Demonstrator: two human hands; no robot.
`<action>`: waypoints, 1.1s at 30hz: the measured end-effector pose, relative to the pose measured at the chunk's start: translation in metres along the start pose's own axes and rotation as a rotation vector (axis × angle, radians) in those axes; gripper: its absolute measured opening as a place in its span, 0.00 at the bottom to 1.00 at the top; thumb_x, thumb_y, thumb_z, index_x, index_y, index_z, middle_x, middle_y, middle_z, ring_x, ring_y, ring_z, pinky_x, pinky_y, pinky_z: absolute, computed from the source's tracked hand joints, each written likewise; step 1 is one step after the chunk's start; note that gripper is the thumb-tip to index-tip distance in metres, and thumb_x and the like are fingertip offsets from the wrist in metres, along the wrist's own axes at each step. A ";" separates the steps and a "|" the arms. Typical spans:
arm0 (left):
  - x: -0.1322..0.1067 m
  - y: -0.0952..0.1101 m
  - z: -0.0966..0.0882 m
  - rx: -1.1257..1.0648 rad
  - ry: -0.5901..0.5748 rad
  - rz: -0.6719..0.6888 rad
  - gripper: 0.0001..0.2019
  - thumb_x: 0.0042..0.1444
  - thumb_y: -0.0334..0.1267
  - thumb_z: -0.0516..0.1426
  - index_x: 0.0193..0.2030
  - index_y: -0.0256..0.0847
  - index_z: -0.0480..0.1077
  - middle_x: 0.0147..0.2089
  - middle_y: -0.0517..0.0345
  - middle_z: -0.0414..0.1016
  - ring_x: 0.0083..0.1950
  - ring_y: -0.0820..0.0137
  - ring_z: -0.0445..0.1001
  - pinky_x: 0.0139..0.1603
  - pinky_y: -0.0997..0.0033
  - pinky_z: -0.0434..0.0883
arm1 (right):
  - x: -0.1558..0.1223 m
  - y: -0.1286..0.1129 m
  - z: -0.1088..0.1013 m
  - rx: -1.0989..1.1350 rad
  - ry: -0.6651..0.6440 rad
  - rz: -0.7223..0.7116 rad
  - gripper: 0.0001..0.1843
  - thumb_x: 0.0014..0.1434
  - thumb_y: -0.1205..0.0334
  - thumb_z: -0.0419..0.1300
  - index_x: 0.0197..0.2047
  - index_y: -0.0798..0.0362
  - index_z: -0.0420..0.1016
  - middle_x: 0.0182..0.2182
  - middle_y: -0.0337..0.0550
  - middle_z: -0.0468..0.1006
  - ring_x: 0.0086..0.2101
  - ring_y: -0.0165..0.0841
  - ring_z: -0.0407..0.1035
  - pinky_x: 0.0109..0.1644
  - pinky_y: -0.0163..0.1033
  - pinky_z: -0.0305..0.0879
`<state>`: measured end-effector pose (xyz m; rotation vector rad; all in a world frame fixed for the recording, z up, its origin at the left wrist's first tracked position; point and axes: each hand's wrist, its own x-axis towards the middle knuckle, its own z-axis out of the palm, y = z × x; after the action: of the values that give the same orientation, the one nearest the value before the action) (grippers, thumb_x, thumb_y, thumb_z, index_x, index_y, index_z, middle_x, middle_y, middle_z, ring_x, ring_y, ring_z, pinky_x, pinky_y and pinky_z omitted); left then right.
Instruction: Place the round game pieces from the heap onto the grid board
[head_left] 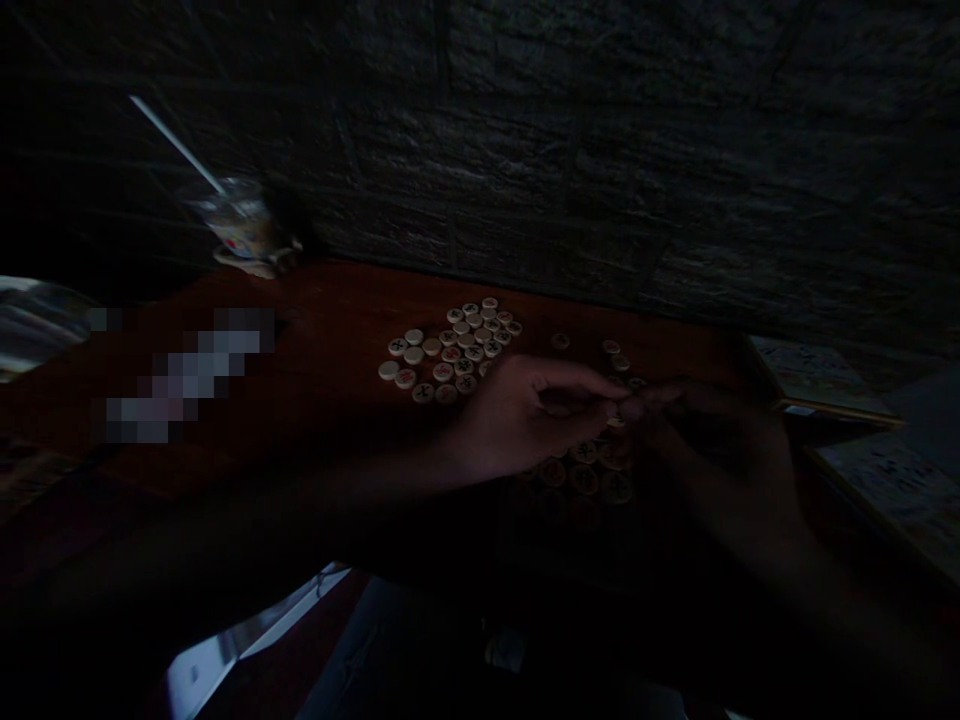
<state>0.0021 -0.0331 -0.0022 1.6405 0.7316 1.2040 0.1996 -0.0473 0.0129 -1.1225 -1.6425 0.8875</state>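
In the dim head view, my left hand [517, 415] reaches over the table with thumb and index finger pinched together. A pale round Chinese chess piece [615, 422] shows at its fingertips. My right hand [731, 455], deep in shadow, meets the left one there with its fingers closed; what they grip is hidden. Beneath and in front of the hands lie several chess pieces [584, 480] in a loose group. A larger cluster of pieces [474, 352], some marked black or red and some blank side up, spreads beyond my left hand.
An open box [832, 410] with patterned panels stands at the right. A few loose pieces [611, 347] lie near the wall [525, 180]. A plastic cup with a straw [244, 225] sits at the back left of the wooden table [337, 310]. A pixelated patch covers something nearby.
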 end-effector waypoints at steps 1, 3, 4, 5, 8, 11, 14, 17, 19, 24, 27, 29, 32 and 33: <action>0.000 0.001 0.000 -0.004 -0.009 0.005 0.08 0.62 0.36 0.67 0.46 0.37 0.83 0.48 0.49 0.88 0.48 0.65 0.87 0.52 0.69 0.82 | 0.000 0.001 -0.001 0.000 -0.004 0.004 0.17 0.58 0.42 0.73 0.34 0.47 0.83 0.24 0.41 0.84 0.22 0.33 0.78 0.25 0.35 0.75; -0.001 0.001 0.001 -0.017 -0.034 0.014 0.08 0.62 0.36 0.67 0.47 0.37 0.83 0.47 0.50 0.88 0.47 0.64 0.87 0.52 0.68 0.83 | 0.001 0.003 -0.001 0.008 -0.007 0.003 0.17 0.57 0.42 0.74 0.33 0.47 0.83 0.24 0.41 0.84 0.22 0.33 0.78 0.26 0.36 0.75; -0.001 0.001 0.001 -0.020 -0.047 0.015 0.08 0.62 0.36 0.67 0.47 0.37 0.83 0.47 0.50 0.88 0.47 0.65 0.87 0.51 0.68 0.83 | 0.002 0.003 -0.002 0.018 -0.009 -0.002 0.17 0.56 0.42 0.75 0.33 0.47 0.83 0.25 0.41 0.84 0.22 0.33 0.78 0.26 0.36 0.75; -0.001 0.000 0.001 -0.021 -0.061 0.014 0.09 0.62 0.36 0.67 0.48 0.37 0.83 0.47 0.51 0.88 0.46 0.65 0.87 0.50 0.69 0.83 | 0.002 0.004 -0.002 0.030 -0.012 -0.009 0.17 0.54 0.43 0.76 0.33 0.46 0.83 0.25 0.40 0.84 0.22 0.33 0.77 0.25 0.36 0.75; -0.001 -0.001 0.001 -0.027 -0.091 0.015 0.10 0.62 0.34 0.67 0.50 0.38 0.82 0.47 0.52 0.87 0.46 0.67 0.87 0.48 0.72 0.82 | 0.003 0.005 -0.001 0.043 -0.021 -0.010 0.17 0.52 0.45 0.78 0.33 0.47 0.82 0.24 0.39 0.83 0.22 0.32 0.77 0.25 0.35 0.74; -0.001 -0.002 0.001 -0.025 -0.088 0.016 0.10 0.61 0.33 0.67 0.50 0.38 0.81 0.46 0.52 0.87 0.45 0.68 0.86 0.46 0.73 0.82 | 0.003 0.006 0.001 0.044 -0.005 -0.005 0.18 0.51 0.46 0.79 0.33 0.49 0.82 0.25 0.39 0.83 0.23 0.32 0.77 0.27 0.35 0.74; -0.001 -0.002 0.001 -0.032 -0.077 0.012 0.11 0.59 0.31 0.68 0.49 0.38 0.81 0.46 0.52 0.87 0.45 0.68 0.86 0.47 0.73 0.81 | 0.002 0.005 0.002 0.072 -0.005 0.001 0.17 0.52 0.48 0.79 0.34 0.49 0.81 0.24 0.38 0.83 0.23 0.31 0.76 0.27 0.34 0.74; 0.000 0.000 0.001 -0.054 -0.058 0.029 0.11 0.59 0.30 0.69 0.49 0.37 0.82 0.47 0.52 0.87 0.47 0.69 0.86 0.51 0.74 0.81 | 0.002 0.004 0.002 0.109 -0.029 0.037 0.16 0.53 0.49 0.78 0.35 0.50 0.82 0.25 0.38 0.83 0.22 0.30 0.77 0.27 0.34 0.75; 0.001 0.002 0.001 -0.058 -0.041 0.035 0.10 0.60 0.31 0.69 0.49 0.37 0.82 0.48 0.51 0.87 0.48 0.68 0.86 0.51 0.74 0.81 | 0.001 0.002 0.001 0.131 -0.039 0.054 0.16 0.55 0.48 0.77 0.36 0.50 0.82 0.28 0.39 0.85 0.23 0.30 0.77 0.28 0.34 0.76; 0.003 0.007 -0.001 -0.072 -0.009 -0.007 0.09 0.61 0.36 0.68 0.46 0.36 0.83 0.44 0.50 0.88 0.44 0.66 0.87 0.48 0.71 0.82 | 0.000 0.001 -0.001 0.135 -0.065 0.061 0.14 0.61 0.46 0.72 0.38 0.49 0.83 0.31 0.41 0.86 0.25 0.32 0.78 0.30 0.36 0.78; 0.003 0.006 -0.002 -0.082 0.012 -0.044 0.09 0.62 0.38 0.68 0.46 0.36 0.84 0.43 0.50 0.88 0.42 0.66 0.87 0.45 0.72 0.83 | -0.001 0.003 -0.002 0.151 -0.072 0.074 0.14 0.63 0.46 0.70 0.40 0.48 0.83 0.29 0.41 0.85 0.25 0.32 0.78 0.30 0.37 0.78; 0.003 0.005 -0.002 -0.074 0.003 -0.039 0.10 0.62 0.38 0.68 0.48 0.37 0.84 0.45 0.51 0.88 0.44 0.66 0.87 0.47 0.73 0.83 | -0.001 0.003 -0.003 0.172 -0.072 0.069 0.15 0.62 0.46 0.71 0.41 0.48 0.83 0.29 0.40 0.85 0.24 0.32 0.78 0.30 0.36 0.77; 0.002 0.003 -0.002 -0.066 -0.028 -0.012 0.12 0.61 0.33 0.69 0.51 0.39 0.83 0.48 0.52 0.88 0.47 0.67 0.87 0.49 0.75 0.82 | 0.000 0.002 -0.003 0.198 -0.065 0.062 0.16 0.59 0.47 0.73 0.42 0.48 0.82 0.29 0.38 0.84 0.23 0.30 0.78 0.29 0.35 0.76; 0.002 0.002 -0.002 -0.066 -0.035 -0.008 0.13 0.61 0.32 0.69 0.52 0.39 0.83 0.49 0.52 0.88 0.47 0.68 0.87 0.49 0.75 0.82 | 0.000 0.001 -0.003 0.200 -0.064 0.067 0.16 0.58 0.48 0.74 0.42 0.49 0.82 0.28 0.38 0.84 0.23 0.30 0.78 0.28 0.34 0.77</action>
<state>0.0007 -0.0319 0.0004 1.5994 0.6690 1.1785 0.2031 -0.0467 0.0127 -1.0247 -1.5362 1.1152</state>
